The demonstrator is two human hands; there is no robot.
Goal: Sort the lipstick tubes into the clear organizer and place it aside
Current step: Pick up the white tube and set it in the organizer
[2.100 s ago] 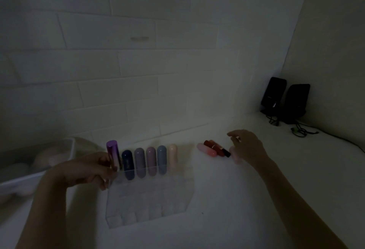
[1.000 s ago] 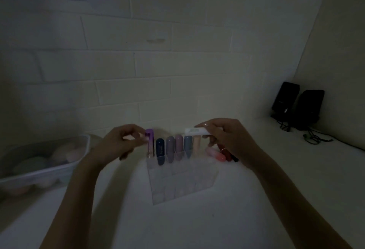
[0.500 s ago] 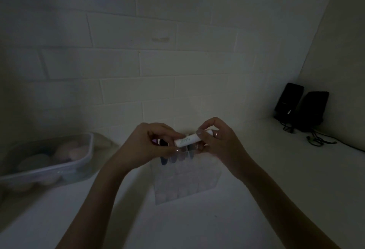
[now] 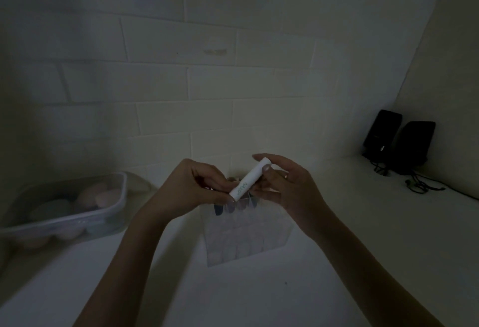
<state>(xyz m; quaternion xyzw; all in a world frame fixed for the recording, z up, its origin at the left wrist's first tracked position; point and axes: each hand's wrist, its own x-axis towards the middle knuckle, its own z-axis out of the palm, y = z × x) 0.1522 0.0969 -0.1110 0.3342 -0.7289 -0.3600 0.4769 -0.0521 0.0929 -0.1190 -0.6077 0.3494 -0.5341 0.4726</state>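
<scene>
A white lipstick tube (image 4: 249, 179) with green lettering is held tilted between both hands, above the clear organizer (image 4: 243, 238) on the white counter. My left hand (image 4: 191, 186) pinches its lower end. My right hand (image 4: 282, 184) grips its upper end with thumb and fingertips. Several tubes stand in the organizer's back row (image 4: 228, 208); only their lower parts show under my hands. The scene is dim.
A clear plastic tub (image 4: 64, 212) with rounded pale items sits at the left by the tiled wall. Two black speakers (image 4: 399, 140) with cables stand in the right corner. White counter (image 4: 363, 223) stretches right of the organizer.
My right hand picked up the white tube from the right and brought it over the organizer. My left hand left the purple tube and took the white tube's lower end; the tube has tilted steeper.
</scene>
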